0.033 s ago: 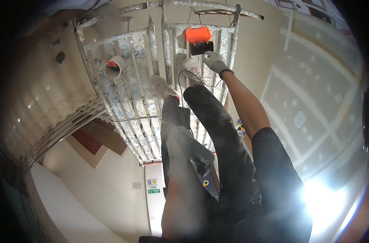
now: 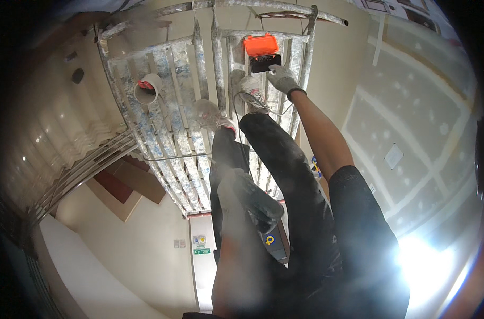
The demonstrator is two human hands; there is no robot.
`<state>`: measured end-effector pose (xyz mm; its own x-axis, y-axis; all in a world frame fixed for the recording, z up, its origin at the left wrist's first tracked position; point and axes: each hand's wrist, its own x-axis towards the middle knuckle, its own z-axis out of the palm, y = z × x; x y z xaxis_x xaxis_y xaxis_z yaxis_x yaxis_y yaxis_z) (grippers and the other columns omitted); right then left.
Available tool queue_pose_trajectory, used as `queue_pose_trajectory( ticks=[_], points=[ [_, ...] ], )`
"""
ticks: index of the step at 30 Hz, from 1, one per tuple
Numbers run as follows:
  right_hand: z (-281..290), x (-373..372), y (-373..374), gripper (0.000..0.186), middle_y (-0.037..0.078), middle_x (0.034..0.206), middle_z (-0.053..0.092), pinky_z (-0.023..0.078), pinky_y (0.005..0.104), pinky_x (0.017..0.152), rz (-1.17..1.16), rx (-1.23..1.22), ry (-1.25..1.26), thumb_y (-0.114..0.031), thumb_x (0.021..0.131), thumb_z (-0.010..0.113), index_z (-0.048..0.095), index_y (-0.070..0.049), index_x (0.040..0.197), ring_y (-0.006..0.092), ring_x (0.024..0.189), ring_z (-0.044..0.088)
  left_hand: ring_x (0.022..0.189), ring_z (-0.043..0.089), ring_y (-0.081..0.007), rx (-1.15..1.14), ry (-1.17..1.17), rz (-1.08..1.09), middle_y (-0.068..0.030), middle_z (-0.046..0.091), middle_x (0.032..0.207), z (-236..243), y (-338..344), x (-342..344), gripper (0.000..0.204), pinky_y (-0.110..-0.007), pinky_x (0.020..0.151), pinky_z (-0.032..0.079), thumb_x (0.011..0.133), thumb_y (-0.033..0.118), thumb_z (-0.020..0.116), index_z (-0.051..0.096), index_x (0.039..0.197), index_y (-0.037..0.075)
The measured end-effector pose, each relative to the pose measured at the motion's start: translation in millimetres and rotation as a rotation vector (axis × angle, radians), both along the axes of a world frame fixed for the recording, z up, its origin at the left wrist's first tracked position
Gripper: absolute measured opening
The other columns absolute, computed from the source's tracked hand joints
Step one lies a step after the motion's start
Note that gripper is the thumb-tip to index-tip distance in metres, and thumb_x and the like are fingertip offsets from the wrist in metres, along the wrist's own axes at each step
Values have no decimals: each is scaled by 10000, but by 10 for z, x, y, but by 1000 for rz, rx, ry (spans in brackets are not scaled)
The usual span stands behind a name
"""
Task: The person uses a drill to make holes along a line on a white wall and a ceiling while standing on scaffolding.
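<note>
Tiny change since the last frame: the left hand (image 2: 260, 207) has dipped a touch lower, while the right hand (image 2: 283, 80) stays at the case. From my end, the right one wears a pale, knit-looking glove with a dark cuff, fingers bent in at the near edge of a small hinged case (image 2: 266, 63). Can't tell if it's pinching anything there. The left one's in a smoother-looking dark glove, fingers loosely curled in front of the dark trousers (image 2: 284, 159); can't tell if it's gripping something either.

The case sits open on the slatted platform (image 2: 162, 114), boxy black base towards the person, bright orange lid (image 2: 261, 45) tipped back. Those long slats are crusted with whitish and bluish splatter, same for the round tube rails. Pale shoes (image 2: 252, 87) are just below the case, with a thin dark cable (image 2: 235, 105) looping by them. Over left there's a round white bucket (image 2: 157, 84) with something red (image 2: 145, 85) in it.

Further out: rippled sheeting (image 2: 50, 122) left, grey wall panels (image 2: 412, 117) with smeared pale bands and dabs right, glaring light (image 2: 425, 266) below them.
</note>
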<state>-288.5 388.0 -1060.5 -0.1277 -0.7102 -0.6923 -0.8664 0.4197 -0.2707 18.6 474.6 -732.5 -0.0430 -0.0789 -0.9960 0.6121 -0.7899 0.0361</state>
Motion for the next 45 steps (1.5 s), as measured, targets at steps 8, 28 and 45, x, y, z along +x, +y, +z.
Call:
queue_pose_trajectory(
  ticks=[8, 28, 45],
  points=[
    [-722, 339, -218, 447, 126, 1398, 630, 469, 504, 1096, 117, 186, 144, -286, 901, 545, 692, -230, 1319, 338, 1324, 571, 799, 638, -160, -36, -206, -306, -112, 669, 897, -52, -222, 156, 357, -295, 723, 526, 1017, 313, 531, 629, 1073, -25],
    [-805, 419, -346, 426, 179, 1287, 668, 510, 505, 1032, 236, 269, 244, -324, 886, 588, 704, -104, 1232, 352, 1229, 626, 764, 658, -164, -41, -221, -388, -112, 683, 892, -104, -341, -109, 297, -304, 703, 545, 977, 247, 574, 639, 1050, -33],
    [-476, 152, -125, 291, 144, 1052, 771, 571, 411, 897, -345, -38, -96, -262, 792, 780, 793, -82, 1019, 292, 977, 740, 779, 610, -130, -111, -239, -392, -67, 656, 860, -90, -277, -205, 207, -286, 731, 490, 950, 184, 599, 658, 979, -12]
  ],
)
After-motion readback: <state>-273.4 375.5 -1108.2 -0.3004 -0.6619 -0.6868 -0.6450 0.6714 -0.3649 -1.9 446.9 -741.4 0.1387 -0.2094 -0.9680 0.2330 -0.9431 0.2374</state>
